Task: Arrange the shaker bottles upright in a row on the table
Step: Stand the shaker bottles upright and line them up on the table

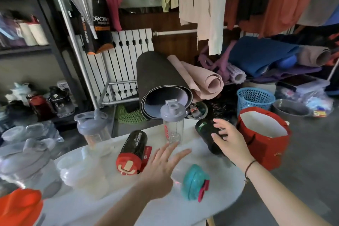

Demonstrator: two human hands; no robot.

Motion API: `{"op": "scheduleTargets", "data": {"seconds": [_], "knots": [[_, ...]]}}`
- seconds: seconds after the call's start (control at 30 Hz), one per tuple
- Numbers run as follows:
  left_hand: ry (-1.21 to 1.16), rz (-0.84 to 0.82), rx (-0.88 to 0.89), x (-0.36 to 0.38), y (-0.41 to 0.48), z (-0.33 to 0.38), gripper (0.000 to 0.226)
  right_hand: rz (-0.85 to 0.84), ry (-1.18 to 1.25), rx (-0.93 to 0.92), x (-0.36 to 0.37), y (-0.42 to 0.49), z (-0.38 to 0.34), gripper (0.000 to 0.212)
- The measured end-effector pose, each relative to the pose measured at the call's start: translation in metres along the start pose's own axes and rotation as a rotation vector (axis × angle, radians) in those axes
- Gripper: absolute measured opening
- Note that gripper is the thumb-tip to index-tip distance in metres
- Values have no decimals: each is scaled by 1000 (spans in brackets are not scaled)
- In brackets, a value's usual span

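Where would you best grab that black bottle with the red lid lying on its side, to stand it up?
Around the black barrel, near its middle. The black bottle with the red lid lies flat, lid toward the person, so its round side is open from above. The left hand, nearest and empty, could probably come down over it, fingers wrapping the barrel, then tip the lid end up. The lid's clasp looks too lumpy for a sure hold.

Cluttered sportswear storeroom, hanging clothes (205, 2), rolled yoga mats (161, 82), stocked shelves (27, 47)
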State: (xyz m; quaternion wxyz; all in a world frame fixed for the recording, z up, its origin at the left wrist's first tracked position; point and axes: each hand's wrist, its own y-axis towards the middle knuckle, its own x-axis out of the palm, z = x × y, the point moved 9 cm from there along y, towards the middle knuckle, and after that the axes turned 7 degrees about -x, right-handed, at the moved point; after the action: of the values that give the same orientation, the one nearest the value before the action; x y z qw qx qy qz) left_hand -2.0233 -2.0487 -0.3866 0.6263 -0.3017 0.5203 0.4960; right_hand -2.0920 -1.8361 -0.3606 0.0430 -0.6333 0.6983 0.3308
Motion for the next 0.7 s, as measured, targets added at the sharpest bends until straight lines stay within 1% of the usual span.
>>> {"op": "scheduleTargets", "data": {"seconds": [0.07,0.1,0.13,0.17,0.23,0.27,0.3,0.37,0.47,0.53,0.6,0.7], "knots": [[-95,82,-69,-21,13,-9,100,-84,-34,38,14,9,8,60],[-135,110,-108,-27,16,-17,96,-159,-24,64,28,13,10,70],[-141,90,-114,-25,17,-23,95,-238,8,96,45,16,12,82],[-112,17,-84,-16,16,-24,97,-311,40,126,63,19,12,93],[7,-203,-10,16,4,-21,104,-411,50,155,96,28,10,112],[80,-263,6,29,-2,-21,107,-431,50,166,110,34,8,119],[139,-264,3,35,-6,-21,107,-424,67,175,122,40,6,123],[203,-193,-15,38,-8,-21,104,-340,156,185,139,54,-1,124],[241,-72,-18,31,-12,-17,96,-153,304,196,151,68,-7,115],[234,-9,-5,28,-15,-16,91,-70,301,203,151,74,-3,108],[236,9,6,27,-18,-16,88,-87,240,198,147,78,1,101],[233,54,40,24,-23,-16,85,-182,165,180,132,72,8,98]]}}
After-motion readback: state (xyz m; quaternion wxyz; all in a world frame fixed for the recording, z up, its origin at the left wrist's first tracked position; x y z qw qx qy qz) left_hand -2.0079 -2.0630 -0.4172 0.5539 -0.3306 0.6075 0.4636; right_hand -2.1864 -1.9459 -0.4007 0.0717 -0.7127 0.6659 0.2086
